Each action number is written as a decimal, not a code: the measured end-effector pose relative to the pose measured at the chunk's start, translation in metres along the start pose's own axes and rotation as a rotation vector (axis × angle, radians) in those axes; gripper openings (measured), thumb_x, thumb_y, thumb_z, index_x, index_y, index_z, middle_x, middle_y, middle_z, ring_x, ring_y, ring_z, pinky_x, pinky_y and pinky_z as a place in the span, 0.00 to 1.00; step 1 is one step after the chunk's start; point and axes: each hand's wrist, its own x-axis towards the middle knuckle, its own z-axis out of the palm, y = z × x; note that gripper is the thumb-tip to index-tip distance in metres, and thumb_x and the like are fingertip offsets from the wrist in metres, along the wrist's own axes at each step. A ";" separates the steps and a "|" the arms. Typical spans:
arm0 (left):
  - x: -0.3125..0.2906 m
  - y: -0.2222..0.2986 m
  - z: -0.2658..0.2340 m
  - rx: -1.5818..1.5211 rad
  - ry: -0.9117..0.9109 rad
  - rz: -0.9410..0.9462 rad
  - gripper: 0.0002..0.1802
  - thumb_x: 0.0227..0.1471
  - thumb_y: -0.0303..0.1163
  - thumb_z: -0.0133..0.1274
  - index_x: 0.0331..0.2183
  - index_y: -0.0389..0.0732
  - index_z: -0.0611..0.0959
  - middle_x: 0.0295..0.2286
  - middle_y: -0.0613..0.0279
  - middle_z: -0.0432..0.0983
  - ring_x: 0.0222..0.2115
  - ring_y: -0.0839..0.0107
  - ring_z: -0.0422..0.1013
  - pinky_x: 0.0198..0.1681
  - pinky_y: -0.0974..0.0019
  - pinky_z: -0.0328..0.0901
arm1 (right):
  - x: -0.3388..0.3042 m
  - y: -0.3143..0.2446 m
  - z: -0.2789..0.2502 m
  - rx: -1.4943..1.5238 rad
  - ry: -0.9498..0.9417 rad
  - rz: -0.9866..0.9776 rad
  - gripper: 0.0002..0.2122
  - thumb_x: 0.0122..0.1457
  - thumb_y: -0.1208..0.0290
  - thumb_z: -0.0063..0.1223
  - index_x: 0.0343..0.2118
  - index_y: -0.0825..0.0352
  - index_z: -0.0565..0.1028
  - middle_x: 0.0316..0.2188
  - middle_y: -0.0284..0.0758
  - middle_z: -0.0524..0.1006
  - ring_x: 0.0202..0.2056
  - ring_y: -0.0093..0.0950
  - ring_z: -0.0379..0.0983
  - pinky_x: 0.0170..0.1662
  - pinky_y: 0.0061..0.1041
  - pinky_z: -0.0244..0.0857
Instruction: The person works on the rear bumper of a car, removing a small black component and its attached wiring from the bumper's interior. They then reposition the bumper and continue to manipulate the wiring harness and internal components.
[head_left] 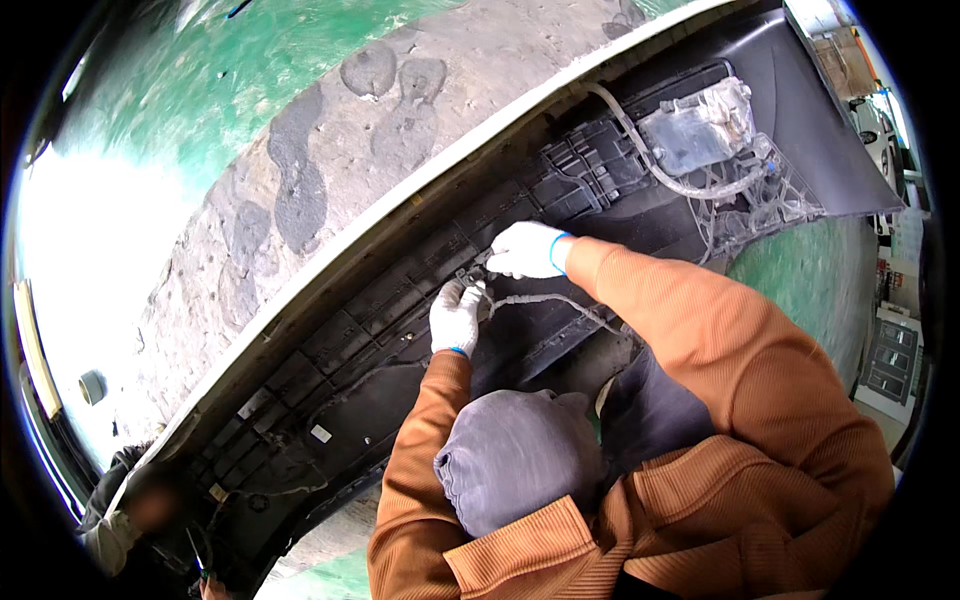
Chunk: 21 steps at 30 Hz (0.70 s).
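Grey cable (545, 298) between left hand (456, 318), right hand (527, 250)

Pale cable (545, 299) slack across black bumper's inner side (400, 300), end pinched.

hands (500, 280) on bumper (400, 300), fluid tank (700, 125) right, floor (330, 160) behind

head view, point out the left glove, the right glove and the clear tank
left glove (456, 318), head view, back of the hand
right glove (527, 250), head view, back of the hand
clear tank (697, 128), head view, middle of its top face
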 end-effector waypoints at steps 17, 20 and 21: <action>-0.001 -0.001 0.003 0.066 0.041 0.031 0.11 0.69 0.34 0.59 0.46 0.37 0.86 0.33 0.63 0.86 0.28 0.80 0.76 0.31 0.73 0.69 | -0.001 0.016 0.004 0.435 -0.003 0.187 0.13 0.66 0.63 0.64 0.37 0.71 0.84 0.30 0.35 0.84 0.28 0.24 0.79 0.32 0.25 0.72; -0.003 0.002 0.006 0.110 0.069 0.029 0.10 0.69 0.34 0.59 0.44 0.37 0.85 0.32 0.63 0.86 0.27 0.81 0.74 0.29 0.74 0.67 | 0.000 0.016 0.008 0.566 0.005 0.227 0.13 0.66 0.63 0.63 0.37 0.72 0.84 0.30 0.36 0.85 0.28 0.24 0.80 0.33 0.26 0.74; -0.004 0.003 0.006 0.109 0.061 0.027 0.10 0.69 0.34 0.59 0.43 0.37 0.85 0.32 0.64 0.85 0.26 0.81 0.73 0.29 0.73 0.67 | -0.001 0.016 0.010 0.541 0.017 0.209 0.13 0.66 0.63 0.63 0.38 0.72 0.84 0.30 0.36 0.85 0.28 0.24 0.80 0.33 0.26 0.74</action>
